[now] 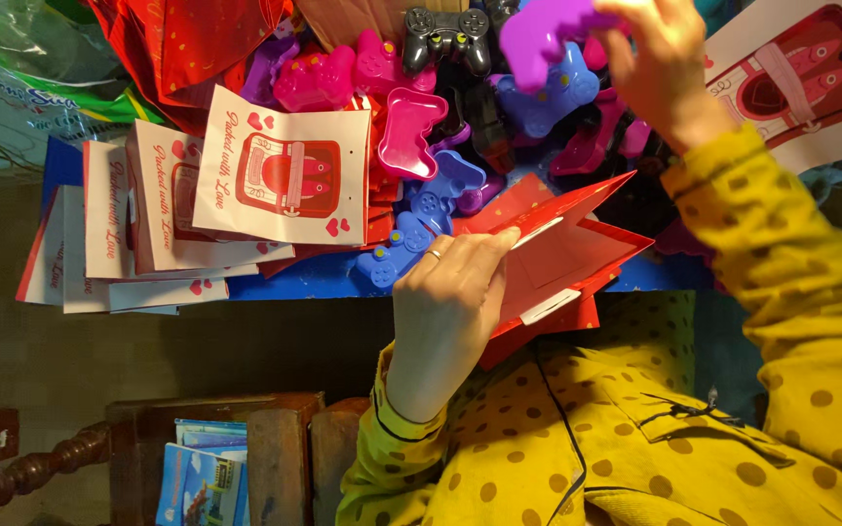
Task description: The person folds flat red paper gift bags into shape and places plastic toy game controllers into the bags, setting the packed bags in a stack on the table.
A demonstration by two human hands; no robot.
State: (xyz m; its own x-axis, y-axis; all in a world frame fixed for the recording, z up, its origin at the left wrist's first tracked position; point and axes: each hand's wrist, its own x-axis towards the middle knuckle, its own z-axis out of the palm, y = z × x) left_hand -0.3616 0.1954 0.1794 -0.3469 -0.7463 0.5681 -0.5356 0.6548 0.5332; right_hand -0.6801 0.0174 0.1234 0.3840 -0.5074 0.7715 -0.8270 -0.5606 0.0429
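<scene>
Fingers (475, 255) of the left hand (445, 302) pinch the edge of an open red gift bag (562, 258); the right hand's fingers curl around a purple controller-shaped toy (538, 34).

Nearest the camera lie yellow polka-dot sleeves, with the left hand, a ring on one finger, holding the red bag's mouth open just above them. Past the bag, blue controller-shaped toys (411, 229) rest on a blue surface (294, 282), beside a fanned stack of white heart-printed cards (285, 166). Farther off is a heap of pink, purple and blue controller toys, a black game controller (445, 34) among them. The right hand (660, 58) holds the purple toy above that heap, well apart from the bag.
</scene>
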